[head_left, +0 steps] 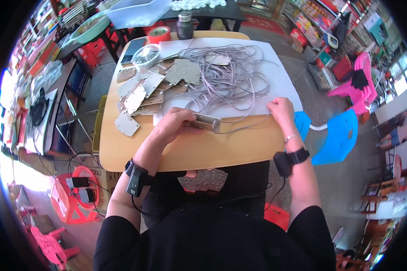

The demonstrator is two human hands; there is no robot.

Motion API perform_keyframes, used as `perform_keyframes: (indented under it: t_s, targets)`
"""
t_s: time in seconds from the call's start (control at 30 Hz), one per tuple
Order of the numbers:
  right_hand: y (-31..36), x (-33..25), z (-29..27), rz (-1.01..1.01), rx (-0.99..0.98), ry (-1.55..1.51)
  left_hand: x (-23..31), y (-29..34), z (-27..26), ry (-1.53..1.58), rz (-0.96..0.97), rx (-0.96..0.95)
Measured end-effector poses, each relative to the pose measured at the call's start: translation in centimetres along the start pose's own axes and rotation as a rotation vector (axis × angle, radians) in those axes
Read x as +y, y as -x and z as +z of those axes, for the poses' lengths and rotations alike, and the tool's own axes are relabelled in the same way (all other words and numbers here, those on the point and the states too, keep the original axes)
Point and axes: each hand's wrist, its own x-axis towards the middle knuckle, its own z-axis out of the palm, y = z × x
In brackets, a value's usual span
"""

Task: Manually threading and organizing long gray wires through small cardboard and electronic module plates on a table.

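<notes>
My left hand (174, 125) is closed on the left end of a flat board piece (207, 120), pale grey on top with a brown edge, held just over the near part of the table. Grey cord (243, 130) runs from the piece's right end toward my right hand (282, 112). That hand is closed in a pinch at the cord's end. Beyond both hands lies a big loose tangle of grey cord (230, 81). Left of it, pale boards with small holes (135, 99) are heaped, some showing brown sides.
A white sheet (285, 90) covers part of the wooden table (135, 158). At its far side stand a clear round tub (146, 56), a red tape roll (159, 34), a dark bottle (185, 26) and a phone (133, 49). A blue stool (337, 137) is at the right.
</notes>
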Motion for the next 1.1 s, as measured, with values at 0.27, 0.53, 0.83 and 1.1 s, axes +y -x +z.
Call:
perform_keyframes:
  t_s: [0.27,0.53,0.83,1.1]
  targets:
    - [11.5,-8.8,-12.5,-0.353,-0.027,-1.054,-0.4,-0.5,-0.5,0.051,0.087,0.095]
    - [12.0,-16.8,-14.3,-0.799,-0.406,-1.692,-1.0,-0.3,-0.6,-0.142,0.103,0.149]
    - [2.6,-15.6,-6.6,-0.356,-0.161,-1.489,0.0,0.5,0.1,-0.365,0.058,-0.001]
    - [4.1,-13.5,-2.0,-0.311,-0.37,-0.907,-0.4,-0.1,-0.4,-0.324,0.053,-0.08]
